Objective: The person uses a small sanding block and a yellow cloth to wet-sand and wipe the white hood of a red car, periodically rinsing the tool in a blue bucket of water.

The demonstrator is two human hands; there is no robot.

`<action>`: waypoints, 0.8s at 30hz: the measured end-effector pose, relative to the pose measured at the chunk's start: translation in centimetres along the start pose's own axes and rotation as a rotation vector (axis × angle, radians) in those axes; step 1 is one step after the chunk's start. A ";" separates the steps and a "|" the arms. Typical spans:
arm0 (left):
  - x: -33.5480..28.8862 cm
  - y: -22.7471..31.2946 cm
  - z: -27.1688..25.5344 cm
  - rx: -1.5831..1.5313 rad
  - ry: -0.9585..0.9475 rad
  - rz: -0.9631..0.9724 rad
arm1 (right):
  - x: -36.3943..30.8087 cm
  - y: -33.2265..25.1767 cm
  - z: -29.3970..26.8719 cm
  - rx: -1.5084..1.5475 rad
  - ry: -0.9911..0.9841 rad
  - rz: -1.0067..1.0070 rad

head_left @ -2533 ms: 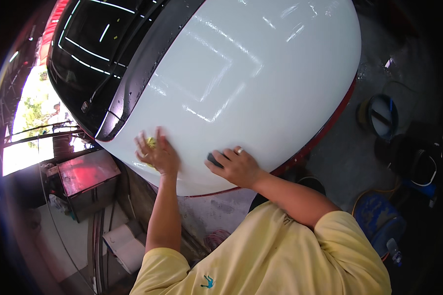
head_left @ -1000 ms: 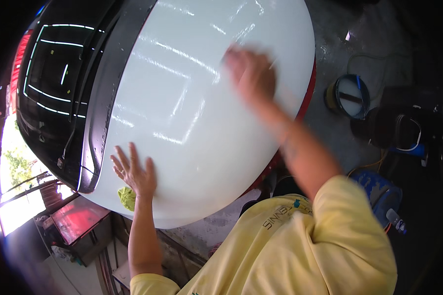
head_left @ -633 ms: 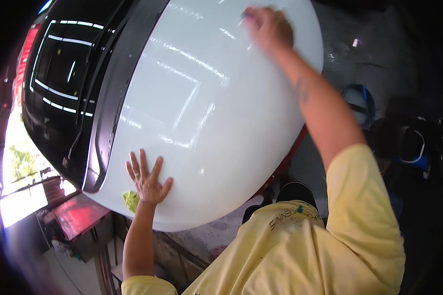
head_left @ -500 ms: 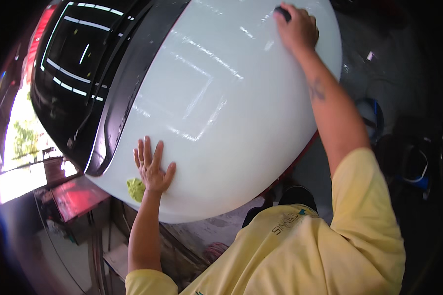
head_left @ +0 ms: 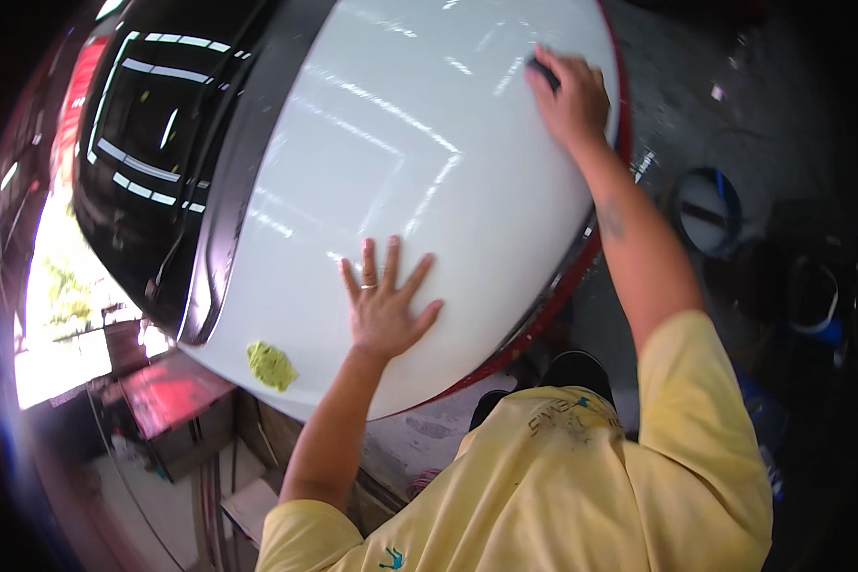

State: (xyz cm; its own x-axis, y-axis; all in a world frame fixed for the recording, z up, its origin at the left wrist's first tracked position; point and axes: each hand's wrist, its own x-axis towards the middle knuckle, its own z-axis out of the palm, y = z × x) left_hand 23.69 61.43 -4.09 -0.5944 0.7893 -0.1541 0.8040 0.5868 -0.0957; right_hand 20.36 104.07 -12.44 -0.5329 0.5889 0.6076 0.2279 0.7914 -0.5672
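A car's glossy white hood fills the middle of the view, with ceiling lights mirrored in it. My left hand lies flat on the panel, fingers spread, a ring on one finger. To its left, near the hood's corner, rests a crumpled yellow-green cloth, apart from the hand. Farther off, by the hood's front edge, my right hand is closed round a small black block pressed against the paint. My fingers hide most of that block, so its exact kind does not show.
The dark windshield rises on the left, past a black cowl strip. Red trim runs under the hood's front edge. A red-topped table stands at lower left. A round bucket-like container sits on the floor at right.
My left hand has slid rightward over the hood, away from the cloth. My right hand, still holding the block, has come slightly nearer. The whole view has shifted a little.
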 end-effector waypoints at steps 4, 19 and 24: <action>7.0 1.7 -2.3 0.020 -0.005 0.025 | -2.3 -3.3 -1.4 0.025 -0.117 0.262; 14.1 -5.7 -3.4 0.130 0.133 -0.132 | -0.4 5.9 -0.7 -0.016 0.072 0.233; 13.2 -6.8 -3.1 0.203 0.061 -0.188 | -23.3 -9.9 -7.9 0.252 -0.039 0.037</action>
State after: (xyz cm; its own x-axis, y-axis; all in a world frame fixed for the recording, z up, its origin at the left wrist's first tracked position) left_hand 10.29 68.45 -2.39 -0.7282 0.6831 -0.0566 0.6626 0.6805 -0.3128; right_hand 36.91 83.81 -16.60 -0.5603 0.6060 0.5646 0.0404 0.7009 -0.7121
